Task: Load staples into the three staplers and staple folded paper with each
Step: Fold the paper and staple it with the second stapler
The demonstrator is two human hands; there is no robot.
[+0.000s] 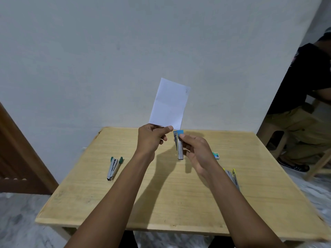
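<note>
Three small metal staplers show up here, and one of them is being held. Far left, the metal stapler with green ends (113, 168) lies flat on the light wooden table (71, 203), and nobody touches it. Next, the left hand (152, 138) is up in the air above the table. It pinches the bottom edge of the folded white sheet of paper (169, 104) between thumb and fingers, so the sheet stands tall. Just beside it, the right hand (198, 153) wraps its fingers around the metal stapler with a blue end (179, 145). The blue end sits right at the paper's bottom right corner. I cannot tell if the corner is inside the stapler's mouth. The paper is light and floppy, so I think it is best held close to the corner being stapled, or it may bend away. The stapler is hard and maybe a bit slippery, so a grip around its middle looks right for squeezing. Farther right, a tiny green box of staples (215, 155) and the metal stapler with yellow ends (232, 176) lie on the table. A person in a dark shirt (304, 86) sits at the far right.
</note>
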